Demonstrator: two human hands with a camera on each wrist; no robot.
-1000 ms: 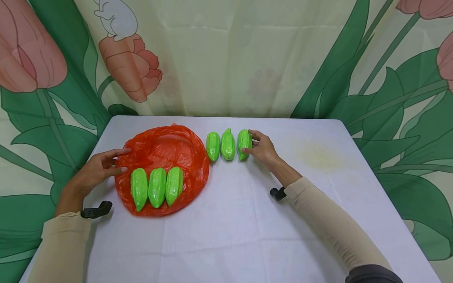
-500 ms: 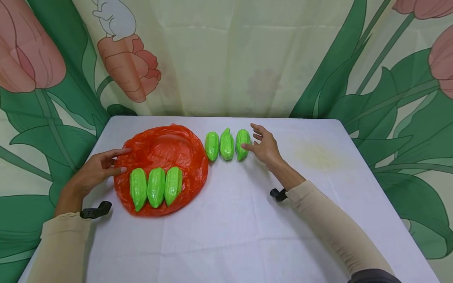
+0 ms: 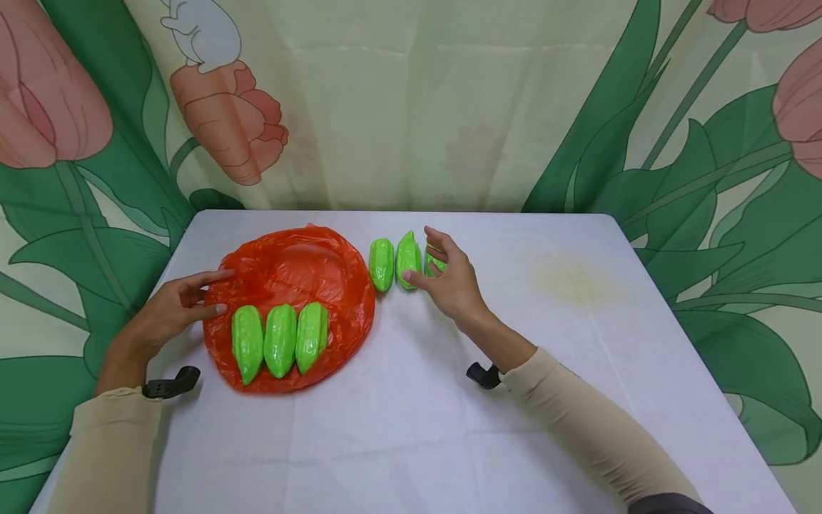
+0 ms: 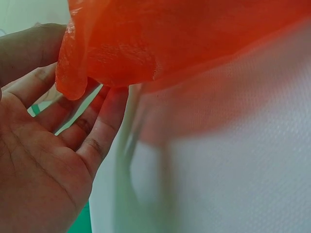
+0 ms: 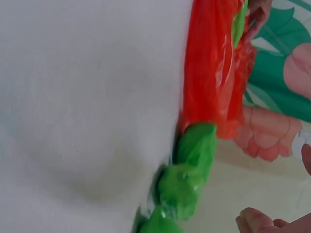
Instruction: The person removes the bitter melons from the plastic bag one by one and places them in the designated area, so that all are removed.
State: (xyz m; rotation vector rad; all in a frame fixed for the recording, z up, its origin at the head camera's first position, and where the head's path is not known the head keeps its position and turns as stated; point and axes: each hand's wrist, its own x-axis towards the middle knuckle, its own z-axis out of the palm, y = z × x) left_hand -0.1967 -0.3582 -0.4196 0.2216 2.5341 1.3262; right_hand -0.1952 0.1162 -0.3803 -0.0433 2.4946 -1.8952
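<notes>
A round plate [image 3: 289, 268] covered in red plastic lies left of centre. Three glossy green ribbed fruits, like star fruit [image 3: 280, 341], lie side by side on its near part. My left hand [image 3: 168, 314] touches the plate's left rim with thumb and index finger; in the left wrist view its fingers are nearly straight at the red plastic [image 4: 121, 48]. Three more green fruits [image 3: 382, 265] stand in a row right of the plate. My right hand [image 3: 452, 278] is above the rightmost one, partly hiding it. Its fingers are loosely bent and hold nothing, apart from the fruits [image 5: 182, 191] in the right wrist view.
A white cloth [image 3: 385, 428] covers the table. Behind it hangs a curtain [image 3: 417, 107] printed with flowers, leaves and a carrot. A black wrist camera [image 3: 172, 383] is on the left wrist, another [image 3: 483, 375] on the right.
My right hand has come off the rightmost fruit, drawn back slightly, then moved left over it. My left hand keeps its place at the plate's rim. The fruits stay where they were.
</notes>
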